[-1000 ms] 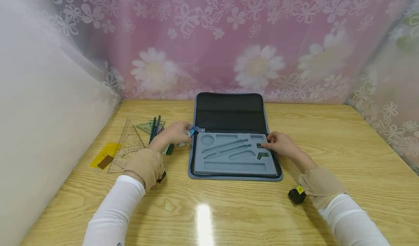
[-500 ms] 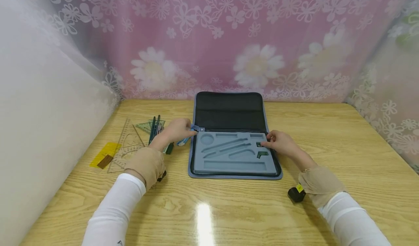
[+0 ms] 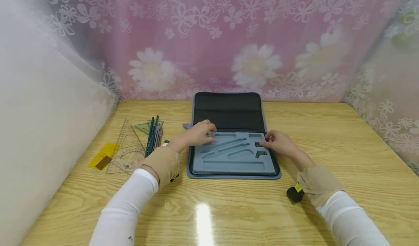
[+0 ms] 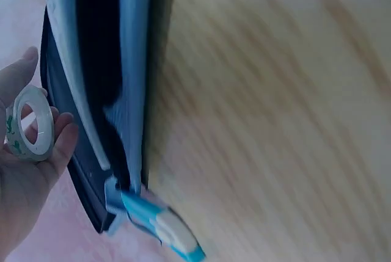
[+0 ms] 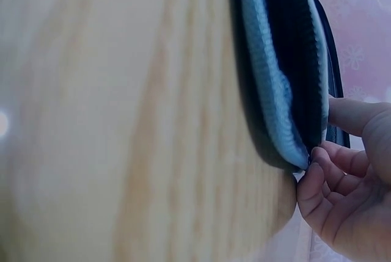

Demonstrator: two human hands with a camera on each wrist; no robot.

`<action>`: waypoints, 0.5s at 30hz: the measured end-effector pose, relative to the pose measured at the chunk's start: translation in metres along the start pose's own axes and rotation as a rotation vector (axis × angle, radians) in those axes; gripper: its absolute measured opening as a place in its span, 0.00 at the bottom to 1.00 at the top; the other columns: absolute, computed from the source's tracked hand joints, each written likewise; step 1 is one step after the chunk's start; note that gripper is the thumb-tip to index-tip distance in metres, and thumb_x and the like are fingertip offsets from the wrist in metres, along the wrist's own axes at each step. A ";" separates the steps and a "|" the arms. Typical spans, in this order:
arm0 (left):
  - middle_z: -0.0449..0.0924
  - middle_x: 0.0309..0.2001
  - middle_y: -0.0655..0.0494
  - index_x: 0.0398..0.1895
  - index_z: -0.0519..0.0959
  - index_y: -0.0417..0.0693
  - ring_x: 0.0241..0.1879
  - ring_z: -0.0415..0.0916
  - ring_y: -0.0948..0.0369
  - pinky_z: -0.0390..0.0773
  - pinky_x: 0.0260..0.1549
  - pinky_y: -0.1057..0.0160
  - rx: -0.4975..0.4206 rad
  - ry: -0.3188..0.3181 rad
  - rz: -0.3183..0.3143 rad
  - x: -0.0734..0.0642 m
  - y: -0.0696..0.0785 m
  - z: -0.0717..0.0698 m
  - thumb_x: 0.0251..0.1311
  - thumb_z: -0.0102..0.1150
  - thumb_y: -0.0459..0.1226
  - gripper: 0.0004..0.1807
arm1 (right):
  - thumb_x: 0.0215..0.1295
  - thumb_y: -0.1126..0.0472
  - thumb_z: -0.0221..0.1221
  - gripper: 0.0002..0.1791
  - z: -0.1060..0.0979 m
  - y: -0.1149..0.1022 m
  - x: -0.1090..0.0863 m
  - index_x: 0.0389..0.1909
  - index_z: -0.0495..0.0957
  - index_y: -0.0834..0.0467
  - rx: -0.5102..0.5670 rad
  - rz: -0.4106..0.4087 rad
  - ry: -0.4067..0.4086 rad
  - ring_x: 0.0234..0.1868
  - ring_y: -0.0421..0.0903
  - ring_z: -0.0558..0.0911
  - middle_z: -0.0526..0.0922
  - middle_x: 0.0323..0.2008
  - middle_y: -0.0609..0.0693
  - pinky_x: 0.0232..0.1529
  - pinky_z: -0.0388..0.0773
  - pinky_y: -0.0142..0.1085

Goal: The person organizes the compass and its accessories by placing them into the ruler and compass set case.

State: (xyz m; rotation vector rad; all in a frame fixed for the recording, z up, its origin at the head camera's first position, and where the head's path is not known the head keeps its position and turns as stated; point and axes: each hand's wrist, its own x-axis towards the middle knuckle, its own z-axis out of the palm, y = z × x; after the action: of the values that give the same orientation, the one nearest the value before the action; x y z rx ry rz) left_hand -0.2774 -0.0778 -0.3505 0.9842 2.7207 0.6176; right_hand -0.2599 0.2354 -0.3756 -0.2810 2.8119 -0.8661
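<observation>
My left hand (image 3: pixel 198 134) holds a small roll of clear tape (image 4: pixel 36 126) between thumb and fingers, over the back left corner of a grey tray (image 3: pixel 198 167). The tray has shaped recesses and lies in an open zippered case (image 3: pixel 228 111) with a black-lined lid. Fingers of my right hand (image 3: pixel 279 142) curl at the case's right edge and pinch it, the thumb over the tray. A dark green shape (image 3: pixel 260 154) shows in one recess by that thumb. In the left wrist view, a blue and white item (image 4: pixel 162 222) lies at the case's corner.
Left on the wooden table are a clear set square (image 3: pixel 126 151), a green triangle (image 3: pixel 142 127), dark pencils (image 3: pixel 150 137), a yellow stencil (image 3: pixel 104 157) and a brown block (image 3: pixel 103 162). A black object with a yellow tag (image 3: pixel 295 193) sits by my right wrist.
My left hand has moved right, from beside the case to over the tray's back left corner, with the tape roll now in it. My right hand has stayed at the case's edge.
</observation>
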 end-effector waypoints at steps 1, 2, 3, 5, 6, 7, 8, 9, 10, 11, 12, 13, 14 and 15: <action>0.70 0.47 0.47 0.53 0.73 0.39 0.45 0.72 0.55 0.73 0.43 0.62 -0.002 -0.009 0.015 0.001 0.001 0.002 0.60 0.59 0.41 0.21 | 0.61 0.52 0.60 0.26 0.000 0.000 0.000 0.49 0.70 0.71 -0.002 -0.001 0.002 0.29 0.48 0.71 0.74 0.35 0.59 0.28 0.68 0.37; 0.69 0.48 0.47 0.55 0.72 0.39 0.45 0.72 0.55 0.73 0.43 0.62 0.008 -0.015 0.029 0.002 0.002 0.004 0.61 0.58 0.41 0.22 | 0.61 0.52 0.60 0.26 0.001 0.000 0.001 0.49 0.70 0.71 -0.004 -0.003 0.004 0.29 0.48 0.71 0.74 0.34 0.59 0.28 0.68 0.37; 0.69 0.49 0.46 0.56 0.70 0.39 0.45 0.71 0.55 0.72 0.43 0.62 0.017 -0.019 0.041 0.003 0.003 0.006 0.61 0.58 0.41 0.23 | 0.61 0.52 0.60 0.26 0.001 0.000 0.001 0.48 0.70 0.71 -0.006 -0.005 0.006 0.28 0.48 0.71 0.74 0.34 0.59 0.28 0.69 0.37; 0.69 0.50 0.46 0.59 0.67 0.39 0.45 0.70 0.55 0.72 0.43 0.61 0.027 -0.025 0.050 0.003 0.004 0.009 0.62 0.57 0.41 0.25 | 0.61 0.52 0.60 0.26 0.001 0.000 0.001 0.48 0.70 0.71 -0.011 -0.008 0.008 0.28 0.48 0.71 0.75 0.34 0.59 0.27 0.69 0.37; 0.68 0.51 0.45 0.61 0.66 0.39 0.45 0.70 0.55 0.71 0.44 0.61 0.029 -0.024 0.048 0.003 0.004 0.010 0.62 0.56 0.41 0.26 | 0.61 0.52 0.60 0.26 0.001 0.000 0.001 0.48 0.70 0.71 -0.011 -0.009 0.008 0.28 0.48 0.71 0.75 0.34 0.59 0.27 0.69 0.37; 0.68 0.52 0.45 0.62 0.64 0.39 0.46 0.69 0.54 0.70 0.45 0.60 0.036 -0.020 0.045 0.003 0.004 0.011 0.63 0.55 0.42 0.27 | 0.61 0.53 0.60 0.26 0.001 0.001 0.001 0.48 0.70 0.71 -0.012 -0.009 0.010 0.28 0.48 0.71 0.75 0.34 0.59 0.27 0.69 0.37; 0.67 0.52 0.45 0.63 0.63 0.40 0.47 0.68 0.54 0.69 0.46 0.60 0.044 -0.017 0.040 0.003 0.004 0.012 0.63 0.55 0.42 0.28 | 0.61 0.53 0.60 0.26 0.001 0.001 0.001 0.48 0.70 0.71 -0.012 -0.007 0.012 0.28 0.48 0.71 0.75 0.34 0.59 0.27 0.69 0.37; 0.67 0.52 0.45 0.64 0.62 0.40 0.48 0.67 0.53 0.68 0.47 0.59 0.048 -0.014 0.035 0.003 0.005 0.012 0.63 0.54 0.42 0.29 | 0.61 0.53 0.60 0.26 0.001 0.000 0.001 0.48 0.70 0.71 -0.012 -0.006 0.012 0.28 0.48 0.71 0.75 0.34 0.59 0.27 0.69 0.37; 0.68 0.52 0.45 0.64 0.61 0.40 0.48 0.66 0.52 0.67 0.48 0.58 0.059 -0.011 0.031 0.003 0.004 0.013 0.64 0.54 0.42 0.29 | 0.61 0.53 0.60 0.26 0.001 0.000 0.001 0.48 0.70 0.71 -0.013 -0.006 0.013 0.28 0.48 0.71 0.75 0.34 0.59 0.27 0.69 0.38; 0.68 0.52 0.45 0.65 0.61 0.41 0.49 0.65 0.52 0.66 0.49 0.57 0.073 -0.009 0.026 0.003 0.004 0.013 0.64 0.54 0.43 0.29 | 0.61 0.53 0.60 0.26 0.001 0.000 0.000 0.48 0.70 0.71 -0.013 -0.005 0.014 0.29 0.49 0.71 0.75 0.34 0.60 0.28 0.69 0.38; 0.68 0.52 0.46 0.65 0.61 0.42 0.49 0.64 0.52 0.65 0.49 0.56 0.089 -0.008 0.022 0.003 0.004 0.013 0.64 0.53 0.43 0.29 | 0.61 0.53 0.60 0.26 0.000 0.000 0.000 0.48 0.70 0.71 -0.014 -0.005 0.014 0.29 0.49 0.72 0.75 0.34 0.60 0.28 0.69 0.38; 0.68 0.52 0.46 0.65 0.62 0.42 0.48 0.64 0.51 0.64 0.49 0.56 0.108 -0.008 0.019 0.003 0.004 0.014 0.64 0.53 0.43 0.28 | 0.61 0.53 0.59 0.26 0.000 0.000 0.000 0.48 0.70 0.71 -0.015 -0.006 0.014 0.29 0.49 0.72 0.75 0.34 0.60 0.28 0.69 0.38; 0.69 0.51 0.47 0.64 0.63 0.43 0.48 0.63 0.52 0.64 0.48 0.56 0.123 -0.010 0.015 0.003 0.005 0.014 0.64 0.53 0.44 0.28 | 0.61 0.53 0.59 0.26 0.000 -0.001 -0.001 0.48 0.70 0.71 -0.016 -0.007 0.013 0.29 0.49 0.72 0.75 0.35 0.60 0.29 0.70 0.38; 0.69 0.50 0.47 0.63 0.64 0.43 0.47 0.63 0.52 0.63 0.47 0.56 0.138 -0.012 0.012 0.003 0.005 0.014 0.64 0.54 0.44 0.27 | 0.61 0.53 0.59 0.26 -0.001 -0.001 -0.001 0.48 0.70 0.71 -0.016 -0.009 0.012 0.30 0.49 0.72 0.75 0.35 0.60 0.29 0.70 0.39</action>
State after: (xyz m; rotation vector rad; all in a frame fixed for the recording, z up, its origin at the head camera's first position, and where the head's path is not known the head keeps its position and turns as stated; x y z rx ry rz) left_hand -0.2727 -0.0682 -0.3611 1.0314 2.7807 0.4289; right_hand -0.2592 0.2352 -0.3745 -0.2916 2.8322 -0.8497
